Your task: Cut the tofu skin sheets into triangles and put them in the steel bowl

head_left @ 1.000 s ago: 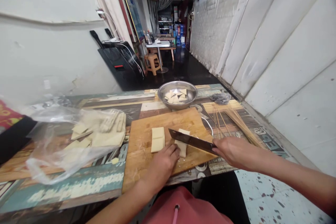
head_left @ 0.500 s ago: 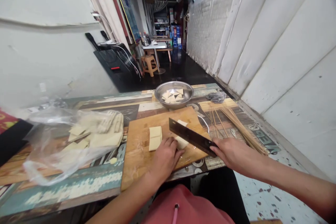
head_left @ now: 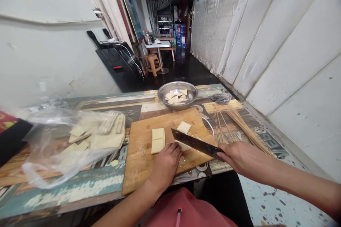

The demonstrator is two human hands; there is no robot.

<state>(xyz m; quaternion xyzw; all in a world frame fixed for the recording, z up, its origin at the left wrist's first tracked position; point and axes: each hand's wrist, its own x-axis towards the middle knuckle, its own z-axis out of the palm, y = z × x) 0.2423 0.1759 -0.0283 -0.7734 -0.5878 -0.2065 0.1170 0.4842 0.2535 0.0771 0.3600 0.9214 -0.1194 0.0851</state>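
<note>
My right hand [head_left: 233,154] is wrapped round the handle of a dark cleaver [head_left: 195,142]. Its blade slants across a pale tofu sheet [head_left: 183,146], which it partly hides. With fingers bent and held together, my left hand [head_left: 167,161] presses on the near left edge of that sheet, close to the blade. Beyond the blade lies a separate square tofu piece [head_left: 184,127]. Left of my fingers, two stacked portions of tofu sheet [head_left: 158,140] lie one behind the other. All of this rests on a wooden cutting board [head_left: 141,170].
Behind the board stands a steel bowl [head_left: 160,95] with cut tofu pieces. An open plastic bag [head_left: 39,173] of tofu sheets lies at left. Thin wooden skewers [head_left: 246,131] and a grey crumpled cloth-like bundle [head_left: 221,97] are at right. The patterned table [head_left: 80,193] ends near my lap.
The cleaver has come down onto the tofu sheet. The square piece beyond the blade now shows more fully. My left hand stays at the sheet with only a slight shift.
</note>
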